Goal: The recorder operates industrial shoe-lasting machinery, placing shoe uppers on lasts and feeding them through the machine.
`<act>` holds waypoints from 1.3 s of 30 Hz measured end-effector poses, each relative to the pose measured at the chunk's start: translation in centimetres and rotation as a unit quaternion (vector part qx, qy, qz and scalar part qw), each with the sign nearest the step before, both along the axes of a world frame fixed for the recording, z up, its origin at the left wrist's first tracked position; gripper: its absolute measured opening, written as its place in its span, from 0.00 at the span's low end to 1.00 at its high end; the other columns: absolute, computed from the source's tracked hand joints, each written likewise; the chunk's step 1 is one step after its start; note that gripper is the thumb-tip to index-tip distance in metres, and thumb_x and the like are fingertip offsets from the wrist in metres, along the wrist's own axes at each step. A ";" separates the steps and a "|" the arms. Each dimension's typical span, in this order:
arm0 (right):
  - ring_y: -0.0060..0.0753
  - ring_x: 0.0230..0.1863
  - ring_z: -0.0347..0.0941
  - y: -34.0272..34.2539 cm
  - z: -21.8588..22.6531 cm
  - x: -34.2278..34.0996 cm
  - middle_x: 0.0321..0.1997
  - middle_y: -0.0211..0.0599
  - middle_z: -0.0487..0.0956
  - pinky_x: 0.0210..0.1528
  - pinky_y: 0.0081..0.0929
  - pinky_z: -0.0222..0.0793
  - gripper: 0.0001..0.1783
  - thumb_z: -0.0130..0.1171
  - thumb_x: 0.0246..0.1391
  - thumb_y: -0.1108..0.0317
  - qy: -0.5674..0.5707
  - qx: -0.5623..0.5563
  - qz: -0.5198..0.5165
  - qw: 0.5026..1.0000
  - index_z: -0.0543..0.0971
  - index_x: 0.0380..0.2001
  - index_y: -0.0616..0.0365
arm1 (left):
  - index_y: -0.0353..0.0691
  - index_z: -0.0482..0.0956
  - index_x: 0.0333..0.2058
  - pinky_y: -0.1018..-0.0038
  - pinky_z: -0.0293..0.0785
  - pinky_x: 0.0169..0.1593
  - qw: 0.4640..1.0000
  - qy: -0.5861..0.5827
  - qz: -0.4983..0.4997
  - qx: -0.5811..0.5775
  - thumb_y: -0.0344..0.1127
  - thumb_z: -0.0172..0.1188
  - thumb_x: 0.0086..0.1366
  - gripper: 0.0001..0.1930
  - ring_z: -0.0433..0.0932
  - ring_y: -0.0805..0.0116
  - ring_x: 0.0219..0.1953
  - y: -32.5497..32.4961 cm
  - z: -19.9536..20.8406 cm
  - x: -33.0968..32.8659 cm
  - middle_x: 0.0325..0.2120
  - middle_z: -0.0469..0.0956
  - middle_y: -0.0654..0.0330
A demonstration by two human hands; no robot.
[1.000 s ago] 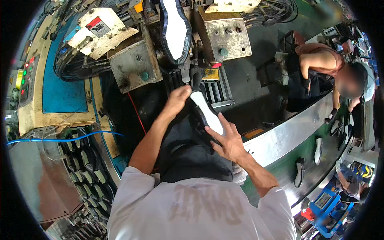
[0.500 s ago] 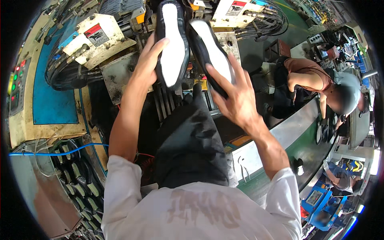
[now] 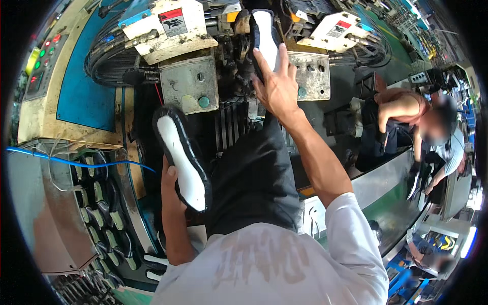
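Two black shoe uppers show their white undersides. One black shoe point(image 3: 190, 152) is tilted in my left hand point(image 3: 173, 190), whose fingers wrap its outer side low on the left, in front of my lap. Farther ahead, a second black shoe point(image 3: 264, 35) points into the middle of a machine point(image 3: 188, 76) between its two cream side plates. My right hand point(image 3: 279, 91) grips the near end of that shoe, with fingertips lying on the white underside. My thumb is partly lost in the dark beside it.
Grey boxes with green buttons point(image 3: 204, 101) flank the machine's middle. A button panel point(image 3: 46, 66) and a blue air hose point(image 3: 86, 163) are at left, above a rack of several shoes point(image 3: 104, 213). Co-workers point(image 3: 401, 112) sit at right beyond a long conveyor point(image 3: 391, 203).
The two shoes have parted. My left hand has drawn its shoe down and left toward me, while my right hand has carried the other forward into the machine's middle.
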State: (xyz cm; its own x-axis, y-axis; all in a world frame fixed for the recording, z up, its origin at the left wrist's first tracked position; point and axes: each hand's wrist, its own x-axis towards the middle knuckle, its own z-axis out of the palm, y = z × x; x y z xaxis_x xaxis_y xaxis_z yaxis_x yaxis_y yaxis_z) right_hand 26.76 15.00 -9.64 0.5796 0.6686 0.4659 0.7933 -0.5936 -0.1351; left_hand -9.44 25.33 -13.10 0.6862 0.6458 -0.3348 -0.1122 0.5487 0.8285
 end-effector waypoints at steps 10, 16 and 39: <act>0.71 0.78 0.60 0.0 -1.6 0.9 0.80 0.66 0.62 0.81 0.59 0.53 0.38 0.63 0.65 0.59 -0.097 0.038 0.062 0.993 0.68 0.77 0.47 | 0.47 0.55 0.81 0.58 0.78 0.67 0.996 0.041 0.038 -0.067 0.57 0.61 0.71 0.46 0.80 0.52 0.63 -4.1 -2.9 -4.3 0.63 0.77 0.52; 0.62 0.80 0.59 3.2 -0.8 4.2 0.78 0.61 0.67 0.84 0.53 0.50 0.33 0.56 0.69 0.60 -0.117 0.047 0.046 0.991 0.70 0.75 0.52 | 0.47 0.56 0.81 0.58 0.78 0.67 0.998 0.054 -0.020 -0.016 0.56 0.61 0.70 0.45 0.80 0.51 0.64 -4.2 -1.5 -0.8 0.66 0.76 0.51; 0.61 0.82 0.57 9.7 -6.2 17.4 0.79 0.63 0.66 0.83 0.56 0.52 0.32 0.53 0.72 0.52 -0.034 0.121 0.125 0.984 0.72 0.75 0.51 | 0.38 0.40 0.83 0.59 0.61 0.78 0.983 0.012 -0.171 0.067 0.40 0.68 0.42 0.69 0.63 0.49 0.78 -2.0 2.4 10.7 0.77 0.59 0.48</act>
State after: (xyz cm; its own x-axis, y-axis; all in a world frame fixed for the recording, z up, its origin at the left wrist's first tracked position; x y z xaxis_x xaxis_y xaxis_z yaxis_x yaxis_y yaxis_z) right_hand 44.12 24.71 -15.79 0.3738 0.6508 0.6608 0.9223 -0.3360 -0.1908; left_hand 1.26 23.28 -10.68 0.8640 0.4178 -0.2810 0.0803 0.4366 0.8961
